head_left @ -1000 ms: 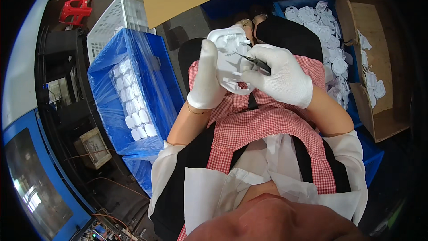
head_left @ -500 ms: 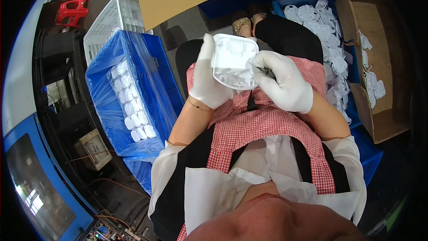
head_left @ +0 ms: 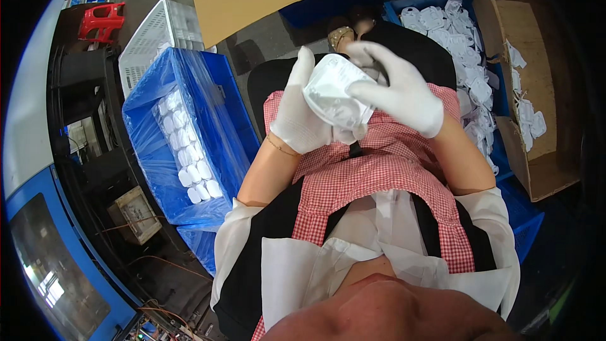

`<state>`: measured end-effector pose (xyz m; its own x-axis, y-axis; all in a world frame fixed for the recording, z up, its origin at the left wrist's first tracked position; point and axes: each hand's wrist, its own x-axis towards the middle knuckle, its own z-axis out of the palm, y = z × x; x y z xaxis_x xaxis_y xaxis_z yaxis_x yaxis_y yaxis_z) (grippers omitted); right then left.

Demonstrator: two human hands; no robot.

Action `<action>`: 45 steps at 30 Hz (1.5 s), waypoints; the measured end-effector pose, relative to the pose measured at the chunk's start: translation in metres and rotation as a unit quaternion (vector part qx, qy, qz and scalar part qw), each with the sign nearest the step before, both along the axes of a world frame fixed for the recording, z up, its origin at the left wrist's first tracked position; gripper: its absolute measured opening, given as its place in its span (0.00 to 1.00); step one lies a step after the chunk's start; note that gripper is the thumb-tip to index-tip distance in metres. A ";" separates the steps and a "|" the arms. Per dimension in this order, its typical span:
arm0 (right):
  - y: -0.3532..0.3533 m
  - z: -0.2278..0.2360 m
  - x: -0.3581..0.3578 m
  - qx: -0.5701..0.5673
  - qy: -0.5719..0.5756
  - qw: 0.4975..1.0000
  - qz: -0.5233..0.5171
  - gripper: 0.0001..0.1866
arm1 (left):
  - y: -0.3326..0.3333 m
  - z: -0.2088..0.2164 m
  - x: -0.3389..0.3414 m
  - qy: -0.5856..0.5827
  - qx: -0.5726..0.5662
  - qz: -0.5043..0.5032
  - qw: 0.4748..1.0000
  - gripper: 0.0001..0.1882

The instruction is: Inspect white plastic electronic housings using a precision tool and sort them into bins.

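A white, glossy plastic piece with rounded corners [head_left: 338,85] is held tilted above my lap. My left hand [head_left: 297,110], in a white glove, grips it from the left, with the thumb up along its edge and the fingers beneath. From the right, my gloved right hand [head_left: 404,91] closes on the same piece, its thumb across the face and its fingers at the far edge. No dark tool shows in that hand now; whether one is hidden in the palm I cannot tell. Both hands are over my red checked apron [head_left: 379,180].
At left, a blue crate lined with clear plastic [head_left: 148,110] holds rows of white pieces [head_left: 183,136]; a white basket [head_left: 142,57] stands behind. At right are a blue crate [head_left: 394,12] heaped with similar pieces and a cardboard box [head_left: 543,88]. A red stool [head_left: 101,20] is farther off.
The white piece has turned and tipped between my hands. My right hand has opened out from a pinch on a small dark tool and moved onto the piece; the tool no longer shows.
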<state>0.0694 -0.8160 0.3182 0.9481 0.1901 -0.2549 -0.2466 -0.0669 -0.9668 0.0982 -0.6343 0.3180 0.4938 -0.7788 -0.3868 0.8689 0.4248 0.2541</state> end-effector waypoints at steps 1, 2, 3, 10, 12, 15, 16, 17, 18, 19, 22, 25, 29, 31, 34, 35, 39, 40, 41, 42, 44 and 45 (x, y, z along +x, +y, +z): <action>0.003 -0.005 -0.002 -0.034 -0.042 0.999 0.003 0.28 | 0.000 0.001 -0.001 0.010 0.000 0.012 1.000 0.44; 0.003 -0.005 -0.003 -0.034 -0.044 0.998 0.001 0.28 | 0.000 0.001 0.000 0.007 -0.001 0.010 1.000 0.44; 0.005 -0.003 -0.004 -0.029 -0.007 0.999 -0.019 0.27 | 0.000 0.002 0.001 -0.020 0.004 -0.016 1.000 0.44; 0.013 -0.013 -0.009 -0.011 -0.046 0.978 -0.202 0.20 | -0.012 -0.003 -0.011 -0.320 0.277 0.114 0.899 0.42; 0.014 -0.011 -0.012 0.012 -0.019 0.987 -0.157 0.20 | -0.013 -0.005 -0.011 -0.549 0.288 0.152 0.770 0.54; 0.011 0.006 -0.019 0.023 -0.010 0.991 -0.131 0.23 | -0.014 -0.003 -0.010 -0.650 0.296 0.165 0.680 0.61; 0.010 0.010 -0.019 0.032 -0.013 0.992 -0.124 0.24 | -0.014 -0.002 -0.009 -0.651 0.306 0.162 0.676 0.56; 0.010 0.017 -0.019 0.017 -0.013 0.994 -0.111 0.26 | -0.016 -0.003 -0.009 -0.648 0.304 0.168 0.677 0.52; 0.007 0.020 -0.022 0.017 -0.013 0.994 -0.110 0.26 | -0.016 -0.003 -0.010 -0.648 0.305 0.168 0.677 0.52; 0.002 0.022 -0.025 -0.111 -0.124 0.978 -0.127 0.27 | -0.016 -0.004 -0.011 -0.644 0.296 0.178 0.682 0.50; -0.008 0.038 -0.028 -0.296 -0.328 0.884 -0.154 0.27 | -0.015 0.002 -0.011 -0.632 0.277 0.182 0.700 0.48; -0.010 0.045 -0.035 -0.294 -0.336 0.894 -0.041 0.21 | -0.015 0.003 -0.011 -0.620 0.269 0.180 0.714 0.47; -0.008 0.041 -0.036 -0.293 -0.352 0.889 -0.020 0.24 | -0.018 0.008 -0.013 -0.610 0.281 0.181 0.718 0.48; -0.009 0.041 -0.036 -0.290 -0.338 0.895 -0.013 0.24 | -0.018 0.009 -0.012 -0.617 0.289 0.176 0.711 0.48; -0.009 0.041 -0.035 -0.286 -0.322 0.902 0.001 0.24 | -0.017 0.011 -0.013 -0.654 0.328 0.159 0.663 0.48; -0.009 0.041 -0.034 -0.286 -0.319 0.904 0.008 0.24 | -0.017 0.011 -0.013 -0.644 0.325 0.163 0.673 0.49; -0.010 0.040 -0.032 -0.287 -0.317 0.904 0.016 0.23 | -0.018 0.020 -0.012 -0.631 0.348 0.124 0.682 0.49; -0.010 0.041 -0.033 -0.288 -0.314 0.904 0.012 0.23 | -0.017 0.019 -0.011 -0.631 0.348 0.123 0.682 0.49; -0.009 0.042 -0.033 -0.289 -0.312 0.905 0.007 0.23 | -0.016 0.018 -0.010 -0.667 0.350 0.124 0.646 0.49; -0.010 0.042 -0.032 -0.289 -0.311 0.905 0.008 0.23 | -0.015 0.016 -0.009 -0.701 0.352 0.124 0.608 0.49; -0.010 0.042 -0.030 -0.260 -0.317 0.912 0.016 0.23 | -0.014 0.018 -0.006 -0.720 0.332 0.121 0.597 0.49; -0.011 0.042 -0.030 -0.261 -0.317 0.912 0.016 0.23 | -0.014 0.018 -0.005 -0.739 0.310 0.118 0.586 0.48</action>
